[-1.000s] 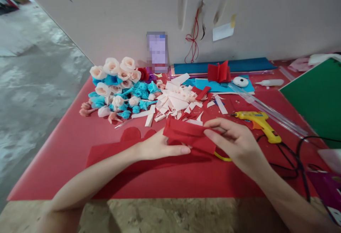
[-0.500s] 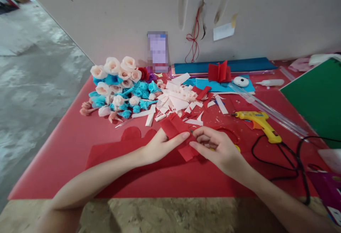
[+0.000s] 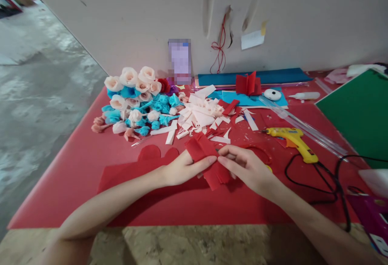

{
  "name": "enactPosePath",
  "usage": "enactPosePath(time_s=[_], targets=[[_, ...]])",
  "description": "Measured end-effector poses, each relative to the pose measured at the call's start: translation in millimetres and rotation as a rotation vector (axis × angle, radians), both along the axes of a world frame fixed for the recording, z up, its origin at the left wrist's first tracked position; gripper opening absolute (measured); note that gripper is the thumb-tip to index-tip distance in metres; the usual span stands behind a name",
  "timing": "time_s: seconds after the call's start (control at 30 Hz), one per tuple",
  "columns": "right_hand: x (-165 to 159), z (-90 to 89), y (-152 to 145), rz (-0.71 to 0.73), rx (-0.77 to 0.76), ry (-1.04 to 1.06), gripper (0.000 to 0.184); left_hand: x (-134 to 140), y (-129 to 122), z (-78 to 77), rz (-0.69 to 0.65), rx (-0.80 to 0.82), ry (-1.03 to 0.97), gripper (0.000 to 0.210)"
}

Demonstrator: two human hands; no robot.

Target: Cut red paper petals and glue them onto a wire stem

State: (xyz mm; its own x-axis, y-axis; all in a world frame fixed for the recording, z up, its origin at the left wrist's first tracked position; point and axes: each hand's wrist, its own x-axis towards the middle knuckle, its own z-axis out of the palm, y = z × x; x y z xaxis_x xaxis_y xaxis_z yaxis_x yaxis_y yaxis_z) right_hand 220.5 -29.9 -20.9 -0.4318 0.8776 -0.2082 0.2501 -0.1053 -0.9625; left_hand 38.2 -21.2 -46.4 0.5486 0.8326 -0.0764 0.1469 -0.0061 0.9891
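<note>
My left hand (image 3: 188,167) grips a stack of folded red crepe paper (image 3: 209,164) from the left, its thumb pressed flat on top. At the right edge of the same paper, my right hand (image 3: 242,162) pinches it between thumb and forefinger. Both thumb tips nearly meet over the stack, whose lower end fans into layers. Under my left forearm lies a wide red paper sheet (image 3: 121,174), with rounded red cut pieces (image 3: 149,152) just behind it. Part of a pair of scissors with yellow and red showing (image 3: 268,160) is mostly hidden behind my right hand.
Paper flowers (image 3: 129,77) in peach and blue are heaped at the back left. Pale paper scraps (image 3: 200,109) lie mid-table. A yellow glue gun (image 3: 303,144) with black cord rests at right, near a green board (image 3: 357,115). A phone (image 3: 180,61) leans on the wall.
My right thumb has moved up and left, closer to my left thumb. The red paper's lower end has swung slightly down and its layers show more.
</note>
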Motion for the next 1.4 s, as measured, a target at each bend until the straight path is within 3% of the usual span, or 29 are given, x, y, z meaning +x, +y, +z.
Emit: enactPosePath(time_s=[0.23, 0.37, 0.43, 0.5, 0.57, 0.77, 0.97, 1.17, 1.3, 1.4], targets=[[1, -5.0, -2, -0.001, 0.130, -0.065, 0.016, -1, 0, -4.6, -0.039, -0.013, 0.013, 0.032], [9, 5.2, 3, -0.070, 0.216, -0.134, 0.017, 2, -2, -6.6, -0.035, -0.117, -0.032, 0.035], [23, 10.5, 8, -0.136, 0.331, -0.298, 0.019, 5, -6, -10.4, -0.021, -0.228, -0.075, 0.037], [41, 8.3, 12, -0.114, 0.446, -0.577, 0.018, 9, -11, -16.6, -0.011, -0.313, -0.100, 0.038], [58, -3.8, 12, 0.009, 0.466, -0.770, 0.023, 13, -16, -23.9, -0.017, -0.340, -0.100, 0.037], [75, -54.5, -3, 0.090, 0.437, -0.829, 0.054, 20, -21, -38.4, -0.019, -0.410, -0.096, 0.031], [75, -54.8, -3, -0.024, 0.363, -0.659, 0.066, 17, -16, -30.2, -0.009, -0.413, -0.139, 0.038], [68, -32.9, -3, -0.203, 0.213, -0.267, 0.028, 5, 2, -0.2, 0.190, -0.277, -0.248, 0.035], [53, -7.1, 2, -0.149, 0.117, -0.010, 0.022, 4, 30, 24.8, 0.396, -0.123, -0.406, 0.024], [42, 15.4, 4, 0.001, -0.016, 0.227, 0.026, 6, 50, 38.8, 0.558, -0.065, -0.590, 0.015]])
